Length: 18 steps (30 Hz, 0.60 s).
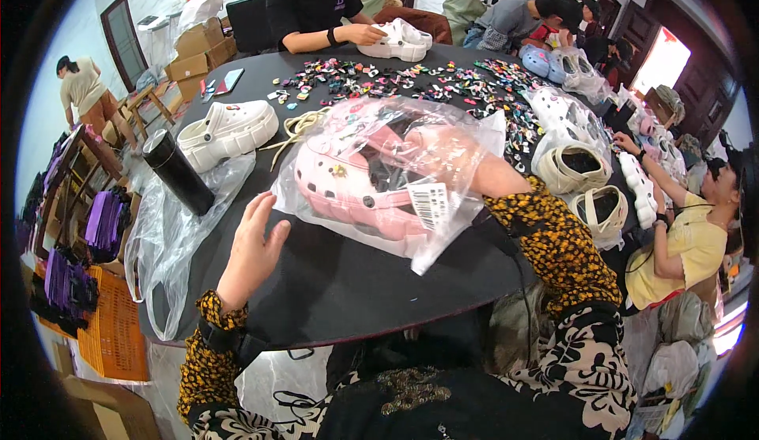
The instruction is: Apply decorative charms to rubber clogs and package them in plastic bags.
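A pair of pale pink clogs (316, 177) lies inside a clear plastic bag (466, 234) on the black table, with a white barcode label on the bag's near side. My right hand (449, 154) reaches into the bag from the right. Its fingers, partly veiled by the shiny plastic, appear closed on one pink clog. Just left of the bag's near edge, my left hand (254, 242) is raised over the table, fingers stretched and thumb apart, holding nothing. Small charms, one of them yellowish, sit on the nearer clog.
A black cylindrical bottle (178, 173) and a white clog (229, 128) stand at the left, by an empty plastic bag (170, 242). Colourful shoe charms (356, 79) cover the table's far side. Beige clogs (575, 169) lie at the right. Co-workers sit around the table; one holds a white clog (399, 41).
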Available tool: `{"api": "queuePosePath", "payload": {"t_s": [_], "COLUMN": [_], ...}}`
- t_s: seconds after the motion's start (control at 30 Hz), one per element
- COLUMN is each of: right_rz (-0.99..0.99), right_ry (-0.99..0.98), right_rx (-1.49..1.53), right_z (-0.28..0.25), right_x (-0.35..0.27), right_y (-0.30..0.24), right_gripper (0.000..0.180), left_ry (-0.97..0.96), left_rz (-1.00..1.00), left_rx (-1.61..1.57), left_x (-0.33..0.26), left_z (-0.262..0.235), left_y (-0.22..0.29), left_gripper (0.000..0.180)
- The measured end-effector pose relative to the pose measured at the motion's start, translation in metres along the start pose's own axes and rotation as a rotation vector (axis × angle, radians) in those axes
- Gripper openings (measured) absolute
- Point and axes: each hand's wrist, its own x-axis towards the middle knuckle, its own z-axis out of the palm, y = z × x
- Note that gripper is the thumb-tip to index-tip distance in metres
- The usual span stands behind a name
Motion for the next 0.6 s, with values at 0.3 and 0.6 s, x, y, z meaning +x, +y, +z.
{"api": "queuePosePath", "payload": {"t_s": [0.3, 0.6], "right_rz": [-0.423, -0.472], "right_ry": [0.504, 0.451], "right_rx": [-0.076, -0.288], "right_z": [-0.035, -0.040], "right_x": [-0.064, -0.121], "right_y": [0.007, -0.004], "right_gripper": [0.026, 0.037], "left_ry": [-0.054, -0.274], "left_rz": [-0.554, -0.540], "left_rx": [-0.752, -1.474], "left_x": [0.054, 0.107], "left_z": [-0.004, 0.029], "left_y": [-0.032, 0.016], "left_gripper": [0.049, 0.050]}}
